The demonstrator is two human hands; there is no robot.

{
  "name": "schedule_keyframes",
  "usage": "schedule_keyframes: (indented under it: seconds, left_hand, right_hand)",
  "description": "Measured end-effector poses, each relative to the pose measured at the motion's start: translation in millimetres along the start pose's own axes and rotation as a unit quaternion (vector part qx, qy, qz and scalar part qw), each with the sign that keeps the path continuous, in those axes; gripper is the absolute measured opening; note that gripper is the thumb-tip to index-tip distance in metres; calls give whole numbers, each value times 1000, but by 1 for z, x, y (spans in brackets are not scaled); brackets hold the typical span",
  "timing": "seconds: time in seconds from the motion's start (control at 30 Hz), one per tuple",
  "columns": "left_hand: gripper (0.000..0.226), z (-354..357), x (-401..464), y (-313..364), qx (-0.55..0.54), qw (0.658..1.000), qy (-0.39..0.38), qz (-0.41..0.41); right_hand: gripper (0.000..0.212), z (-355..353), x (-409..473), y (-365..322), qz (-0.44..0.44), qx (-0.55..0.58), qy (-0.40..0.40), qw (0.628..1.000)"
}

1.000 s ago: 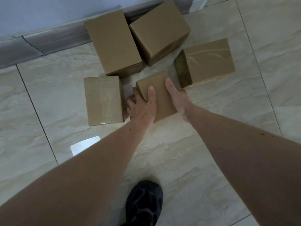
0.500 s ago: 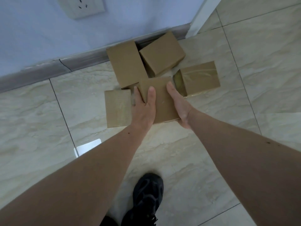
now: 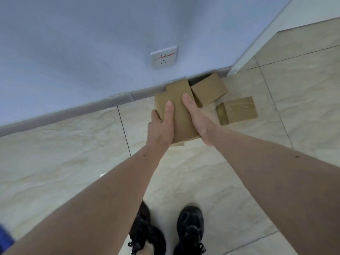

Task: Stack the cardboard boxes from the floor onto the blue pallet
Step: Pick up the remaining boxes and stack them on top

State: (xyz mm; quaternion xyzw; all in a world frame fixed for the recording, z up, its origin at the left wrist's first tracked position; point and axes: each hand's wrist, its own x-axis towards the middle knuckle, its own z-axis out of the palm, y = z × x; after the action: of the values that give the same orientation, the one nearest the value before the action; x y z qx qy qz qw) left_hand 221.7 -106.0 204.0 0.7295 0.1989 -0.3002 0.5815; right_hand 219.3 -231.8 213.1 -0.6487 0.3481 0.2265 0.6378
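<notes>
A plain cardboard box (image 3: 181, 118) is lifted off the floor, held between my two hands. My left hand (image 3: 161, 127) clasps its left side with the thumb on top. My right hand (image 3: 197, 116) presses its right side, thumb along the top face. Behind it, other cardboard boxes lie on the tiles: one by the wall (image 3: 179, 87) mostly hidden by the held box, one tilted (image 3: 208, 90), and a taped one (image 3: 239, 110) to the right. A sliver of another box (image 3: 177, 144) shows under the held one. No blue pallet is in view.
A pale blue wall with a white socket (image 3: 163, 57) and grey skirting (image 3: 73, 111) runs across the back. A white corner post (image 3: 257, 39) stands at the right. My black shoes (image 3: 190, 229) stand on the marble-look tiled floor (image 3: 64, 148).
Both hands have raised the box off the floor and toward me. The view has pulled up and back, so the floor boxes look smaller and both shoes now show.
</notes>
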Motion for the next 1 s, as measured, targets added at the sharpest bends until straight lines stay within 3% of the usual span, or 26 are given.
schedule_keyframes:
  seconds: [0.33, 0.53, 1.0]
  left_hand:
    - [86, -105, -88, -7, -53, 991, 124, -12]
    - [109, -168, -164, -45, -111, 975, 192, -30]
    - [108, -342, -347, -208, -207, 930, 292, -79]
  right_hand:
    - [49, 98, -81, -34, -32, -171, -90, 981]
    - [50, 174, -135, -9, -43, -235, -158, 958]
    - [60, 382, -303, 116, -71, -349, -249, 900]
